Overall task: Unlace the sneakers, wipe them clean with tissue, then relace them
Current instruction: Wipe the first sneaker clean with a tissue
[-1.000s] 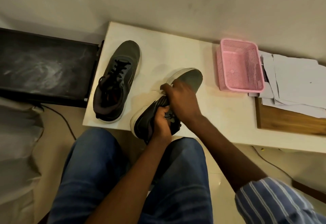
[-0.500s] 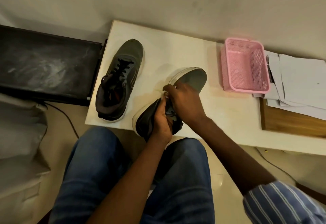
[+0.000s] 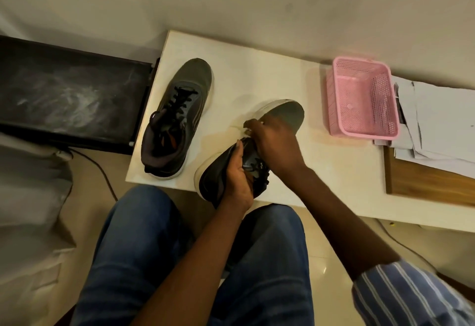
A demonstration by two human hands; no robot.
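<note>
The left hand (image 3: 237, 179) has slid up the near sneaker (image 3: 282, 113) in the middle of the frame and grips its side, while the right hand (image 3: 276, 143) pinches white tissue (image 3: 247, 130), so hold firm and rub slowly.

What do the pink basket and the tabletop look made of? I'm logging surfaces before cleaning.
The basket looks like moulded plastic: evenly pink, with walls and floor pierced by a regular grid of small holes. The tabletop looks like smooth cream laminate or painted board with a faint sheen; what lies under the surface cannot be told.
</note>
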